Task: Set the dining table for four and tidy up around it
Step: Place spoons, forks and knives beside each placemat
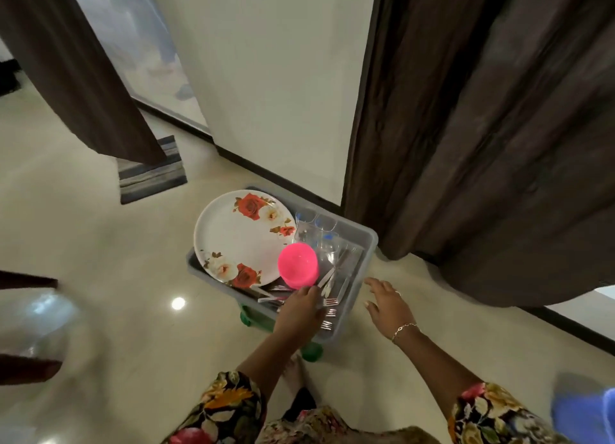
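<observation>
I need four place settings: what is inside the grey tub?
The grey tub holds a floral plate, a pink cup, clear glasses and forks. The plate and left hand cover whatever lies beneath, so counts cannot be told.

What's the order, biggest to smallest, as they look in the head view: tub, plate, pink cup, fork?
1. tub
2. plate
3. pink cup
4. fork, thin and partly hidden
All sit together in the tub, so nearness to the camera hardly skews this.
</observation>
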A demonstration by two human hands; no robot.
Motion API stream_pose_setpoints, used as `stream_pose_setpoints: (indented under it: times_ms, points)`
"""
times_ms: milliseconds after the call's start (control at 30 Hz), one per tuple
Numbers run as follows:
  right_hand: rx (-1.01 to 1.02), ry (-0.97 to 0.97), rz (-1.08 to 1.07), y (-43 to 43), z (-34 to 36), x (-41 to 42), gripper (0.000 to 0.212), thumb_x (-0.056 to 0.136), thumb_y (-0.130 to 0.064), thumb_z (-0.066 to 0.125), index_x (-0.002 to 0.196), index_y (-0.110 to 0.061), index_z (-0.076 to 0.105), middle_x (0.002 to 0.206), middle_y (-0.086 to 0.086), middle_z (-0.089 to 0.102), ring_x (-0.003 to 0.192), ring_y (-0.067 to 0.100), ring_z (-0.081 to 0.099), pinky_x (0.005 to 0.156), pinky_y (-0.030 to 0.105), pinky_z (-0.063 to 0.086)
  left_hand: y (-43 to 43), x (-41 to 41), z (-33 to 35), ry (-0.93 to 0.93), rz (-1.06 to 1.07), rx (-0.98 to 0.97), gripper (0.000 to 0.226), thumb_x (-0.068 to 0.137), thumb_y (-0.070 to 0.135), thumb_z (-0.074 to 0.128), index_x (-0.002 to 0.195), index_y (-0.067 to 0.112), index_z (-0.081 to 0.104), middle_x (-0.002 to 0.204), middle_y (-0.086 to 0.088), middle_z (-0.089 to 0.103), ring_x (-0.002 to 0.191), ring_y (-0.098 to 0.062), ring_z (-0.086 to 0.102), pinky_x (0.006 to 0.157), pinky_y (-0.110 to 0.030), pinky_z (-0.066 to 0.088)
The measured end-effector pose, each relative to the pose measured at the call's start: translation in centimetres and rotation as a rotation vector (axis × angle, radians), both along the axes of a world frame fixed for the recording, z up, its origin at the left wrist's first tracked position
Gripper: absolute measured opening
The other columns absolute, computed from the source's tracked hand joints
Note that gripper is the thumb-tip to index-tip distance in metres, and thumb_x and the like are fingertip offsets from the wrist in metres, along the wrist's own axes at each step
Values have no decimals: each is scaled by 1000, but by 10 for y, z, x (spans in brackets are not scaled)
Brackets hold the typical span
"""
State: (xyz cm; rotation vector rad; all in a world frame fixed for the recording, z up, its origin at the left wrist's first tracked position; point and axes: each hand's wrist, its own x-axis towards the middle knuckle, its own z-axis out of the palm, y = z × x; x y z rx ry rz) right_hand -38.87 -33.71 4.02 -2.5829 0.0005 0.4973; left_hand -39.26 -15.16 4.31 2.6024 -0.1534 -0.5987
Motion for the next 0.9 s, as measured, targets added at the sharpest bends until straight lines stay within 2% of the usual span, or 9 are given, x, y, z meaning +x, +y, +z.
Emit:
stream_pose_setpoints:
  times_ms: [100, 233, 333, 533, 667, 767, 900]
  points:
    - [119, 58, -186, 9, -13, 26, 45, 88, -5, 51, 131, -16, 45, 122, 12, 52, 107, 26, 56, 92, 34, 45, -4, 35, -16, 59, -78, -2, 40, 94, 22, 48, 131, 8, 44, 130, -10, 51, 116, -26, 51, 96, -35, 43]
    - [214, 124, -341, 15, -32, 55, 46, 88, 3, 46, 131, -15, 46, 120, 9, 53, 94, 10, 52, 81, 16, 39, -14, 69, -46, 134, -127, -1, 39, 94, 21, 47, 129, 5, 43, 129, -14, 49, 116, -30, 49, 92, -36, 39]
    - [257, 149, -404, 14, -55, 74, 43, 88, 4, 49, 128, -11, 48, 117, 12, 56, 90, 9, 50, 76, 11, 35, -25, 82, -73, 200, -87, 3, 42, 94, 20, 46, 133, 6, 41, 133, -13, 47, 119, -30, 48, 94, -35, 37]
    - [323, 193, -563, 4, -104, 103, 37, 88, 1, 49, 124, -8, 52, 112, 13, 61, 98, 24, 58, 82, 22, 40, -52, 107, -140, 284, 14, -12, 49, 93, 24, 50, 136, 3, 37, 137, -16, 40, 125, -31, 42, 101, -35, 33]
    - [374, 188, -582, -4, -122, 113, 34, 88, 1, 49, 121, -8, 54, 99, 5, 59, 90, 20, 57, 82, 25, 43, -69, 119, -177, 320, 87, 66, 60, 92, 26, 51, 141, 2, 26, 139, -17, 36, 125, -33, 39, 101, -39, 36]
    - [407, 215, -588, -9, -136, 114, 33, 88, 0, 50, 120, -8, 54, 96, 4, 59, 86, 21, 57, 82, 31, 46, -80, 122, -202, 292, 105, 166, 70, 90, 24, 54, 144, -1, 17, 143, -17, 27, 132, -33, 29, 105, -40, 34]
    - [432, 239, -544, -10, -145, 114, 32, 88, -1, 52, 119, -12, 54, 91, 2, 58, 87, 20, 58, 82, 31, 47, -92, 123, -222, 221, 191, 288, 59, 91, 19, 51, 140, -2, 25, 137, -19, 33, 126, -33, 33, 103, -39, 35]
